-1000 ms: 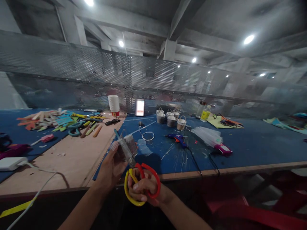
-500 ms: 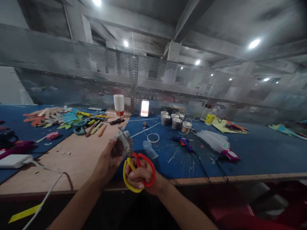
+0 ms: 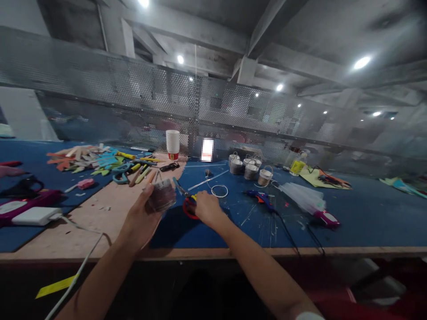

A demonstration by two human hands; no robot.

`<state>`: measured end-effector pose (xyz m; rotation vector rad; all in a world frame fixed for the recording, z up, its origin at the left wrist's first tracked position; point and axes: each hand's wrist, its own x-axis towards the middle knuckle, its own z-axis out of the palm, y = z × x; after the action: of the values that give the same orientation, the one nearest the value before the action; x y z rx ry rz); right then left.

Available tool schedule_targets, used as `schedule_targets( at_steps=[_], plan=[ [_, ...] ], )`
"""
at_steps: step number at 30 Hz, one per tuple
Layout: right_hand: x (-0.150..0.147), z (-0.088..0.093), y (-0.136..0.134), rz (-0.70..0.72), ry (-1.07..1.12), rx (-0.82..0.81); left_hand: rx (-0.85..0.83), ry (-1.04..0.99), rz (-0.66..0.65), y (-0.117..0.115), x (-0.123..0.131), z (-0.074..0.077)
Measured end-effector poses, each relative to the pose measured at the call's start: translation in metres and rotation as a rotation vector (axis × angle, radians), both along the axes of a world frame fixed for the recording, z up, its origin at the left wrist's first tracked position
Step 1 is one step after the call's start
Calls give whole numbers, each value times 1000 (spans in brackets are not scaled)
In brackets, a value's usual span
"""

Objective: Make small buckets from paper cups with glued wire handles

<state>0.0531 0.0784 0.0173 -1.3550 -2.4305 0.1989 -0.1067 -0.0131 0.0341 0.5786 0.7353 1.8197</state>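
My left hand is wrapped round a small see-through, cup-like thing with a brownish tint, held above the bench. In my right hand is a pair of scissors with red and yellow handles. The blades point up and to the left, just beside the cup-like thing and apart from it. The right fingers are partly hidden behind the back of that hand. Beyond the right hand, a loop of white cord lies on the blue mat.
Several small buckets with handles stand at the back, near a blue glue gun. A stack of paper cups stands left of them. Craft pieces and tools lie at left. A white cable hangs over the front edge.
The scissors have swung away from the cup-like thing and lowered to its right, with my right hand turned over. My left hand has shifted slightly left. The view has shifted a little.
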Motion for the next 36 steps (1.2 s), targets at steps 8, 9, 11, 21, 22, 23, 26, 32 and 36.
schedule_targets(
  at_steps=[8,9,11,21,22,23,26,32,36],
  plan=[
    [10,25,-36,269,635,91,-48,39,-174,-6,19,-14],
    [12,29,-42,334,738,44,-21,59,-209,-8,25,-14],
    [17,34,-54,377,862,-18,15,88,-233,-12,37,-11],
    [43,33,-67,224,1016,-22,37,146,-252,-19,80,4],
    [45,33,-67,209,1034,-20,36,152,-247,-19,83,5],
    [47,33,-68,198,1051,-28,34,157,-234,-18,85,5],
    [52,30,-70,183,1116,-83,34,175,-172,-15,90,2],
    [60,24,-67,189,1206,-255,22,254,-110,-6,95,-2],
    [63,22,-66,203,1244,-327,-26,242,-92,0,95,-7]
  ],
)
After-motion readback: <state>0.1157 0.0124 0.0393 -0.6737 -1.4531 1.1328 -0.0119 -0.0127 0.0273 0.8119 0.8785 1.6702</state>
